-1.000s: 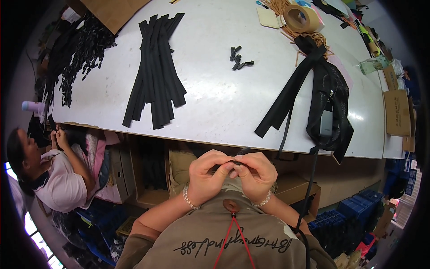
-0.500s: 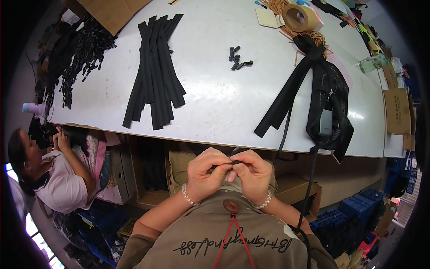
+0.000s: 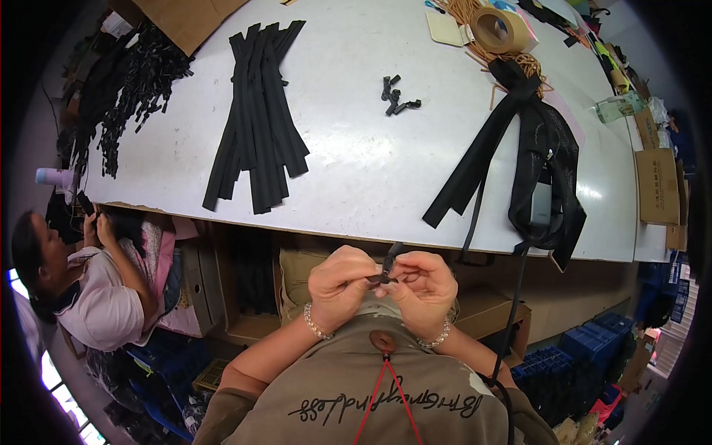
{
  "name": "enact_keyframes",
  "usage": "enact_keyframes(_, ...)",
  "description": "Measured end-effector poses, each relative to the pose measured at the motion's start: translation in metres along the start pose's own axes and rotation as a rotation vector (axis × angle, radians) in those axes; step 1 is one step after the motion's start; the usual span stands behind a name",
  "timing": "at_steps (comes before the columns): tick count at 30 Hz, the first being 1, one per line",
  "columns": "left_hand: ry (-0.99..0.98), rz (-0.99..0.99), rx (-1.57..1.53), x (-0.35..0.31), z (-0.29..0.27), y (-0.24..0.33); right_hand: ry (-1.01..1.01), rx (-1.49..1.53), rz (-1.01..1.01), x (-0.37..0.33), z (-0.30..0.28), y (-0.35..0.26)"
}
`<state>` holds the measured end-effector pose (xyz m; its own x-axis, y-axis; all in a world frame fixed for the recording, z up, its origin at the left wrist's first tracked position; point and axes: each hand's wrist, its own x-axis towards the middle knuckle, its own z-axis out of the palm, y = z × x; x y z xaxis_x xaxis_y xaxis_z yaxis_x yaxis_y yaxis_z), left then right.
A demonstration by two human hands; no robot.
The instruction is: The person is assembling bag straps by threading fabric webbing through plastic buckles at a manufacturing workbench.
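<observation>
Both hands meet in front of my chest, just off the table's near edge. Between the fingertips is a small black strip-like piece (image 3: 388,262); part of it stands up toward the table, and its lower end is covered by the thumbs. My left hand (image 3: 340,288) pinches it from the left, closed. My right hand (image 3: 426,291) grips its lower end with the thumb side, the other fingers loosely curled. Whether it is one piece or two joined, I cannot tell. Beyond, several small black plastic-looking pieces (image 3: 394,97) lie on the white table (image 3: 348,170).
Long flat black straps (image 3: 259,119) lie fanned at left of centre. Farther left hangs a heap of black strips (image 3: 141,89). A black mesh bag (image 3: 545,163), tape roll (image 3: 495,31) and clear bottle (image 3: 618,106) are at right. A co-worker (image 3: 96,289) sits at left.
More of the black piece shows, standing up between my hands. My right fingers have opened slightly away from the left. The co-worker's hands have risen with a black item in them.
</observation>
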<state>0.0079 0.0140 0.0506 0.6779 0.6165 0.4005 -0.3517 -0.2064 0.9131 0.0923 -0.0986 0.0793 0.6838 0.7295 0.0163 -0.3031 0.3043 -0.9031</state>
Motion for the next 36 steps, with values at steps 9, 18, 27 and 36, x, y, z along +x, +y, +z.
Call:
enact_keyframes(9, 0.211, -0.334, -0.204, -0.001, 0.013, 0.017, -0.069, -0.152, -0.016, 0.011, -0.007, -0.003)
enact_keyframes(18, -0.227, -0.66, -0.199, 0.025, -0.01, 0.031, -0.121, 0.215, 0.586, 0.021, -0.024, -0.006)
enact_keyframes(27, -0.086, -0.972, -0.477, 0.013, -0.01, 0.025, -0.165, 0.021, 0.569, 0.017, -0.018, -0.01)
enact_keyframes(36, 0.04, -0.995, -0.552, 0.006, -0.004, 0.025, -0.174, -0.073, 0.455, 0.012, -0.012, -0.001)
